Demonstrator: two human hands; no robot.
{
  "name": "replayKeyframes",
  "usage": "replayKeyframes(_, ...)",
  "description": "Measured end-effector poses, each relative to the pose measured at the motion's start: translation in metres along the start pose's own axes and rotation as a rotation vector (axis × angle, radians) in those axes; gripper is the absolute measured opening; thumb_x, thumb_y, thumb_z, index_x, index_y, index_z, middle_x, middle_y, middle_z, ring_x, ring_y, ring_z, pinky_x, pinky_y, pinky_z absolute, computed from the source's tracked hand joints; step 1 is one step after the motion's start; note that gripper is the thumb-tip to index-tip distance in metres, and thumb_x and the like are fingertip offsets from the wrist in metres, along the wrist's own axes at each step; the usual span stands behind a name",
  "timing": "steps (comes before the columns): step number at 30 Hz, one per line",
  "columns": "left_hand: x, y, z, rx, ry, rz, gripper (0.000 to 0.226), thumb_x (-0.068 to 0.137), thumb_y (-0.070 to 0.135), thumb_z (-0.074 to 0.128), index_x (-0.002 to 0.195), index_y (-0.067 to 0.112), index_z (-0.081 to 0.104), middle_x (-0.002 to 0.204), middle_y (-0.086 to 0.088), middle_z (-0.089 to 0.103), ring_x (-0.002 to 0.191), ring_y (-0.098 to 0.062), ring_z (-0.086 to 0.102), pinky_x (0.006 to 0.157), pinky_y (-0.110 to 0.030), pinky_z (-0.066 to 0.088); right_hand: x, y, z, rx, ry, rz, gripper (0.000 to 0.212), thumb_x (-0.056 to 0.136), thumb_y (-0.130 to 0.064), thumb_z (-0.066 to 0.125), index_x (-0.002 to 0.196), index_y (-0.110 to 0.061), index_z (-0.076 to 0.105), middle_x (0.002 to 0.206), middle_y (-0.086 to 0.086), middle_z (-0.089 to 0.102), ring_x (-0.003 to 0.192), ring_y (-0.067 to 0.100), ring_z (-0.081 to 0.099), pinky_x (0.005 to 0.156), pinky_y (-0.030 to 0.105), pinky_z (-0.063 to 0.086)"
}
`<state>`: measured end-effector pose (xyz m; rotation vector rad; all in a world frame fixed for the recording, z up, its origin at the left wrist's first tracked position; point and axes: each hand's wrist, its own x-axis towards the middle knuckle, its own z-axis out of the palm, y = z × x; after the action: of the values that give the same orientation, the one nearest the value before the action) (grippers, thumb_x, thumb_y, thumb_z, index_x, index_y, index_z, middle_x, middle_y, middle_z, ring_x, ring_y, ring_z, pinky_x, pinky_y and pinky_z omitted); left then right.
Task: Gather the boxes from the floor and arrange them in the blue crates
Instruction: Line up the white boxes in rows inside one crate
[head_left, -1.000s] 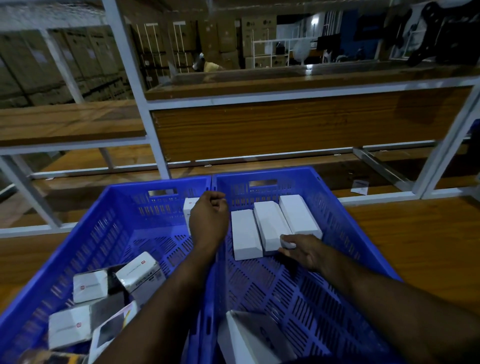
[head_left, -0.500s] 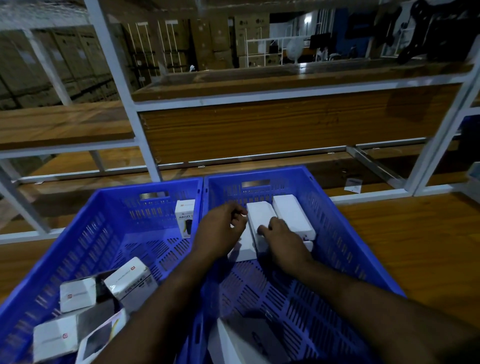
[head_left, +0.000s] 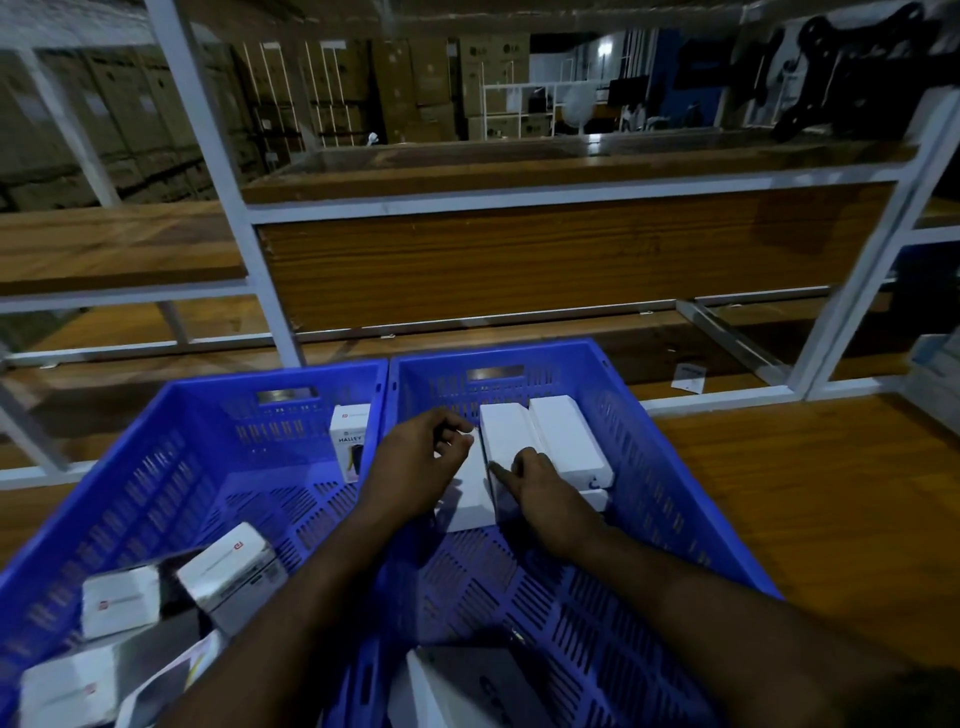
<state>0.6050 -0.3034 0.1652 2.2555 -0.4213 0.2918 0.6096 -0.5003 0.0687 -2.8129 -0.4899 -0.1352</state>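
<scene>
Dim indoor shot, overall underexposed with a bluish-brown cast. Only bright source is a small lit room (head_left: 602, 67) far back at top centre; slight glare there. Faint sheen on the shelf (head_left: 519, 156) top. Forearms near the bottom edge are dark, little detail. Strong wide-angle distortion: white posts (head_left: 218, 156) bow and lean toward the sides. Mild softness on boxes (head_left: 124, 597) at bottom left; print barely legible. Corners murky, grainy.

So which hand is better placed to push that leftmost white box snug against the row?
Left, probably: the left hand already grips the leftmost white box, while the right hand rests on the middle box.
</scene>
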Motion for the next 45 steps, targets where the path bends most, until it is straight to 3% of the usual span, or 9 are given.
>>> replayKeyframes(5, 0.001, -0.001, -0.005, -0.127, 0.035, -0.08, 0.007, 0.098, 0.021, 0.061, 0.097, 0.017, 0.067, 0.087, -0.001, 0.07, 0.079, -0.014, 0.067, 0.074, -0.032, 0.058, 0.0, 0.0, -0.012, -0.027, -0.15, 0.013, 0.084, 0.085, -0.001, 0.062, 0.157, -0.013, 0.02, 0.141, 0.016, 0.032, 0.129, 0.033, 0.033, 0.103, 0.042, 0.041)
replayKeyframes(10, -0.001, 0.004, -0.014, -0.361, 0.205, -0.186, 0.011, 0.101, 0.015, 0.055, 0.107, 0.014, 0.064, 0.087, -0.008, 0.068, 0.073, -0.013, 0.063, 0.07, -0.03, 0.056, -0.009, -0.029, -0.042, 0.232, -0.076, -0.001, 0.055, 0.093, -0.014, 0.061, 0.145, -0.012, 0.044, 0.133, 0.01, 0.041, 0.121, 0.029, 0.047, 0.092, 0.037, 0.047)
replayKeyframes(14, 0.0, -0.001, -0.017, -0.474, 0.322, -0.25, 0.013, 0.101, 0.017, 0.054, 0.108, 0.014, 0.064, 0.083, -0.003, 0.069, 0.067, -0.015, 0.061, 0.068, -0.038, 0.056, -0.019, -0.061, -0.066, 0.639, -0.558, -0.078, 0.053, 0.087, -0.003, 0.068, 0.135, -0.019, 0.056, 0.133, -0.003, 0.054, 0.122, 0.013, 0.054, 0.096, 0.029, 0.048)
replayKeyframes(18, 0.0, 0.002, -0.018, -0.49, 0.329, -0.269, 0.016, 0.102, 0.018, 0.054, 0.111, 0.011, 0.064, 0.085, -0.003, 0.069, 0.071, -0.016, 0.061, 0.071, -0.038, 0.056, -0.039, -0.085, -0.067, 0.694, -0.982, -0.169, 0.059, 0.083, 0.004, 0.073, 0.137, -0.012, 0.054, 0.141, -0.001, 0.056, 0.13, 0.009, 0.051, 0.104, 0.029, 0.047)
replayKeyframes(21, -0.001, 0.004, -0.017, -0.472, 0.314, -0.264, 0.018, 0.101, 0.021, 0.054, 0.112, 0.011, 0.064, 0.089, -0.006, 0.069, 0.074, -0.016, 0.063, 0.073, -0.039, 0.057, -0.047, -0.092, -0.066, 0.602, -1.094, -0.214, 0.047, 0.082, 0.002, 0.075, 0.123, -0.014, 0.059, 0.121, -0.005, 0.065, 0.112, 0.009, 0.06, 0.094, 0.028, 0.051)
replayKeyframes(28, 0.0, 0.004, -0.016, -0.472, 0.292, -0.274, 0.017, 0.102, 0.023, 0.054, 0.11, 0.013, 0.064, 0.087, 0.0, 0.068, 0.074, -0.011, 0.063, 0.069, -0.028, 0.054, -0.052, -0.094, -0.054, 0.481, -1.201, -0.235, 0.056, 0.083, -0.002, 0.075, 0.134, -0.002, 0.053, 0.133, 0.016, 0.061, 0.121, 0.033, 0.059, 0.103, 0.049, 0.049)
replayKeyframes(32, 0.0, 0.005, -0.016, -0.484, 0.284, -0.274, 0.012, 0.102, 0.021, 0.054, 0.105, 0.016, 0.065, 0.086, 0.0, 0.068, 0.077, -0.015, 0.063, 0.072, -0.033, 0.055, -0.047, -0.079, -0.06, 0.522, -1.091, -0.206, 0.036, 0.084, -0.005, 0.074, 0.117, 0.004, 0.064, 0.12, 0.025, 0.066, 0.109, 0.038, 0.065, 0.095, 0.051, 0.054)
replayKeyframes(40, 0.002, 0.004, -0.012, -0.338, 0.258, -0.245, 0.012, 0.1, 0.024, 0.056, 0.101, 0.019, 0.066, 0.087, -0.004, 0.069, 0.078, -0.023, 0.066, 0.078, -0.049, 0.059, -0.022, -0.044, -0.076, 1.061, -0.412, 0.246, 0.052, 0.08, -0.016, 0.082, 0.128, -0.017, 0.061, 0.121, 0.005, 0.07, 0.107, 0.024, 0.068, 0.094, 0.045, 0.056)
replayKeyframes(45, 0.0, 0.006, -0.009, -0.179, 0.201, -0.194, 0.01, 0.097, 0.026, 0.06, 0.103, 0.019, 0.065, 0.088, 0.003, 0.067, 0.077, -0.013, 0.064, 0.076, -0.04, 0.058, -0.015, -0.037, -0.074, 1.267, -0.139, 0.411, 0.034, 0.082, -0.015, 0.079, 0.111, -0.02, 0.065, 0.11, 0.001, 0.071, 0.098, 0.022, 0.069, 0.088, 0.039, 0.056)
